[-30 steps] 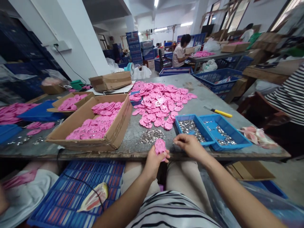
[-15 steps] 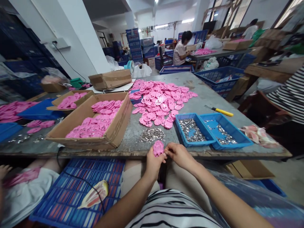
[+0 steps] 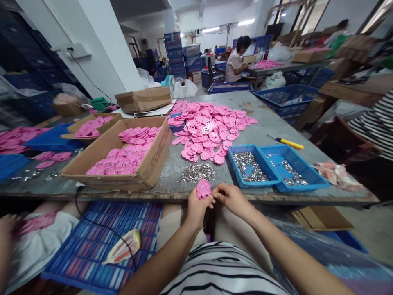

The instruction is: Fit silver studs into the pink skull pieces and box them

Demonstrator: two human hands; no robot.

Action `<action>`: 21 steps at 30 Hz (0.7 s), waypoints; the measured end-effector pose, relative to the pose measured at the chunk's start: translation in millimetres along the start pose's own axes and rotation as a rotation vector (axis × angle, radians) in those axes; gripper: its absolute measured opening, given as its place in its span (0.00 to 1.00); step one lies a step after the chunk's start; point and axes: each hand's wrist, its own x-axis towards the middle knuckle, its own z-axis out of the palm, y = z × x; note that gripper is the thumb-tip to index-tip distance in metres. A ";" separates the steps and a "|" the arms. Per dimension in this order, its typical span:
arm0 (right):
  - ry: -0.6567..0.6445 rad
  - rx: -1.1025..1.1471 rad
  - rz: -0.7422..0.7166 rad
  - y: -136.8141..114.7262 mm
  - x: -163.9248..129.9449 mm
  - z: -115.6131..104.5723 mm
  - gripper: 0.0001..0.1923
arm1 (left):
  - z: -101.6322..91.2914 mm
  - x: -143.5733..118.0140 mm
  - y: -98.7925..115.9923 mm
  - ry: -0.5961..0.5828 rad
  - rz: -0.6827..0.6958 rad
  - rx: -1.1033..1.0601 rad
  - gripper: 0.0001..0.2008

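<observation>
A pink disc (image 3: 204, 189) was gripped in the left hand (image 3: 195, 208) at the near edge of the table (image 3: 260, 129), by a metal heap (image 3: 198, 172). Beside it, the right hand (image 3: 230, 199) was drawn to a pinch; whether anything was held there could not be told.

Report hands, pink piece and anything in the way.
Left hand holding pink piece. Right hand pinched close by its edge; contact unclear. Nothing visibly in the way; metal parts heaped just beyond.

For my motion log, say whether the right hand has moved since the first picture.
Yes: the right hand moved leftward, away from the left blue tray.
</observation>
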 end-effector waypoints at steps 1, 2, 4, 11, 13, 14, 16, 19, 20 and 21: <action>0.021 0.012 0.013 0.2 -0.1 2.0 0.08 | -0.2 0.5 -0.1 0.013 0.009 0.002 0.16; 0.045 0.022 0.026 0.2 -0.3 4.0 0.07 | -0.3 1.1 -0.2 0.024 0.019 0.000 0.16; 0.093 0.039 0.044 -0.3 -1.0 7.0 0.07 | 0.2 2.3 -0.7 0.044 0.042 -0.009 0.15; 0.269 0.269 -0.039 1.6 0.4 6.9 0.11 | 4.1 0.3 5.0 -0.038 0.031 -0.212 0.17; 0.301 0.352 -0.031 3.2 0.7 5.8 0.12 | 4.7 -1.6 9.9 -0.119 -0.036 -0.342 0.14; 0.305 0.371 -0.021 3.5 0.5 5.3 0.12 | 5.1 -2.6 12.5 -0.140 -0.075 -0.386 0.12; 0.289 0.367 -0.010 2.9 -0.9 4.5 0.12 | 5.9 -4.3 17.1 -0.147 -0.139 -0.430 0.09; 0.248 0.298 -0.021 0.3 -3.6 3.4 0.10 | 7.9 -6.3 21.4 -0.145 -0.188 -0.457 0.13; 0.237 0.275 -0.030 -0.5 -4.4 3.0 0.09 | 8.6 -6.8 22.0 -0.146 -0.192 -0.461 0.15; 0.227 0.252 -0.043 -1.3 -5.1 2.5 0.09 | 9.3 -7.2 22.4 -0.147 -0.192 -0.463 0.15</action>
